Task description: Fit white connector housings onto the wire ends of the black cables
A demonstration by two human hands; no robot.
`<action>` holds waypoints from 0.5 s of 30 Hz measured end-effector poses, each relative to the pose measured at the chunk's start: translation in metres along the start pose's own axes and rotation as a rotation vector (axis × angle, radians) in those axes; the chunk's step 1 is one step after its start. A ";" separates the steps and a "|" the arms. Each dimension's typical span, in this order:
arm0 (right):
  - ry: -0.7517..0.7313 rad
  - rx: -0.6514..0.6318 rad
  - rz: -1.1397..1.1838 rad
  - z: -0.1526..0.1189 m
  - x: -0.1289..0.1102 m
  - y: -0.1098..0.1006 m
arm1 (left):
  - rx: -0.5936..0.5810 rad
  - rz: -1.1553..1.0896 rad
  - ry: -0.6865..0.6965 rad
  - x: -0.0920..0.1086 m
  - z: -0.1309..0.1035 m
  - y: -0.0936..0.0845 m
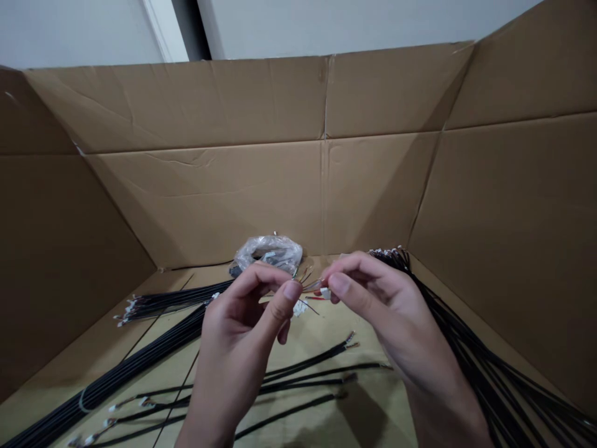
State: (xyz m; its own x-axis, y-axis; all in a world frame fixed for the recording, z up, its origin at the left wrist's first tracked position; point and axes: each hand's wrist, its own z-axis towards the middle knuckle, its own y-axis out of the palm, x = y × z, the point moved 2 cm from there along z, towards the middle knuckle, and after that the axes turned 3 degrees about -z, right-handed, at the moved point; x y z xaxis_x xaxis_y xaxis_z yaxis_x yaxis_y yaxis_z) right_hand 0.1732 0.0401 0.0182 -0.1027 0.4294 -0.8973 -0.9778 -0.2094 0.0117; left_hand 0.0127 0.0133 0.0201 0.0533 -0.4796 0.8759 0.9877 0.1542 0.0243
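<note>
Thin loose wires [308, 286] stretch between my two hands near the middle of the view. My left hand [254, 317] pinches them between thumb and fingertips, with several wire ends fanning out beside the thumb. My right hand [377, 305] is closed at the fingertips on the other side, with a small white connector [325, 292] at its thumb tip. Small white pieces [301, 307] lie on the surface just beyond the hands. Below my hands, several black cables [308, 361] with bare coloured wire ends and white connectors lie apart from one another.
Tall cardboard walls [209, 199] enclose the work surface. A clear plastic bag [280, 249] with dark contents sits by the back wall. Bundled black cables [140, 351] lie at left, another bundle [177, 300] behind them, and a long bundle [461, 348] runs along the right.
</note>
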 end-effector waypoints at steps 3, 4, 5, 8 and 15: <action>0.041 -0.055 0.079 0.002 0.001 -0.002 | -0.003 0.014 0.001 -0.001 -0.002 0.000; 0.056 -0.074 0.109 0.002 0.001 -0.001 | -0.004 0.020 -0.001 -0.002 -0.002 0.000; 0.065 -0.090 0.140 0.002 0.001 -0.001 | -0.007 0.023 0.002 -0.002 -0.003 0.000; 0.078 -0.131 0.202 0.004 0.002 -0.001 | -0.033 0.021 0.015 -0.005 -0.002 0.000; 0.084 -0.162 0.161 0.006 0.003 -0.006 | -0.029 0.034 0.004 -0.001 -0.002 0.001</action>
State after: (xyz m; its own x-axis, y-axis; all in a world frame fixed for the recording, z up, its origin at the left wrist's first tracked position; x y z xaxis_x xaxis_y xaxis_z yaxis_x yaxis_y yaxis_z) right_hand 0.1777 0.0480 0.0179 -0.2323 0.3063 -0.9231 -0.9072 -0.4105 0.0921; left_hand 0.0140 0.0122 0.0187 0.0872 -0.4780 0.8740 0.9892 0.1452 -0.0193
